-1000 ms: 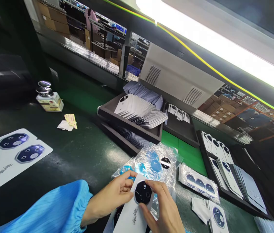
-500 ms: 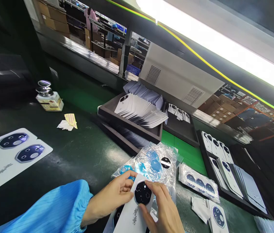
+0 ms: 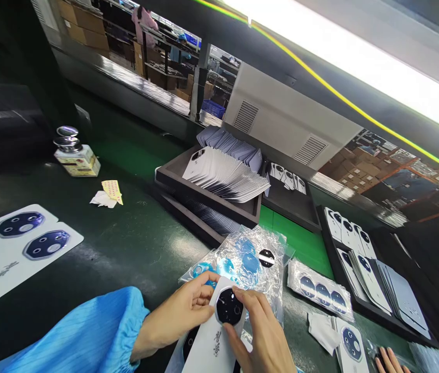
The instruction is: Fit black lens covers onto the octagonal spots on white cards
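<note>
My left hand (image 3: 178, 317), in a blue sleeve, pinches the upper left edge of a white phone back cover (image 3: 212, 342) near the bottom centre. My right hand (image 3: 260, 336) grips the cover from the right, with fingers pressed on its round black camera ring (image 3: 228, 306). Just beyond the hands lies a clear plastic bag (image 3: 248, 254) of blue film tabs, with one loose black ring (image 3: 266, 257) on it.
Dark trays (image 3: 207, 199) of stacked white covers stand behind, and another tray (image 3: 374, 280) at right. Two covers (image 3: 17, 248) lie on the green mat at left, near a dispenser bottle (image 3: 74, 154) and paper scraps (image 3: 107, 195). Another person's fingertips (image 3: 390, 361) show at bottom right.
My hands and the cover have barely moved. The view has shifted slightly, and another person's fingertips have appeared at the bottom right.
</note>
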Demonstrator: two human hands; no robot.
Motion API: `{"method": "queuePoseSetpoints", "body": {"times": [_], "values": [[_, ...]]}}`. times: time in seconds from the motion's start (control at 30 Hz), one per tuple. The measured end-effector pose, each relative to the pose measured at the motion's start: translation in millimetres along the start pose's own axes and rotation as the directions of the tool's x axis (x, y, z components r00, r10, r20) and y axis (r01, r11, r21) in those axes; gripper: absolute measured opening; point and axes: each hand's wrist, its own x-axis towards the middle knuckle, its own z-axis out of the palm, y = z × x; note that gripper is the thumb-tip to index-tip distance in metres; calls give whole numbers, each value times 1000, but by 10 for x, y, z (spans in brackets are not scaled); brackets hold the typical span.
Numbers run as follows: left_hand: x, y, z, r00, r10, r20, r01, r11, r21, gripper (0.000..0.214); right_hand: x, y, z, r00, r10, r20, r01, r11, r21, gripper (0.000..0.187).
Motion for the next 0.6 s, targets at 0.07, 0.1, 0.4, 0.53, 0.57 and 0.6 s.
{"method": "queuePoseSetpoints", "body": {"times": [0.07, 0.1, 0.4, 0.53, 0.57, 0.6], "values": [[-2, 29, -1, 1000, -12, 22, 13, 1000, -9, 43, 13, -1, -24, 1000, -14, 22, 14, 1000, 1, 44], [-3, 43, -4, 999, -21, 35, 21, 1000, -8, 44, 22, -4, -34, 999, -20, 28, 20, 1000, 2, 42], [5, -17, -32, 999, -33, 33, 33, 999, -3, 43, 41, -13, 46, 998, -29, -51, 28, 999, -28, 32], [7, -37, -15, 999, -33, 5, 33, 999, -3, 44, 32, 0, 44, 999, -40, -33, 38, 998, -58, 34], [3, -34, -7, 999, -34, 1, 34, 999, -2, 44, 31, 4, 36, 999, -45, -18, 44, 997, -60, 34], [-3, -26, 4, 999, -32, -3, 32, 999, -4, 45, 30, 8, 27, 999, -49, -5, 49, 997, -61, 34]]}}
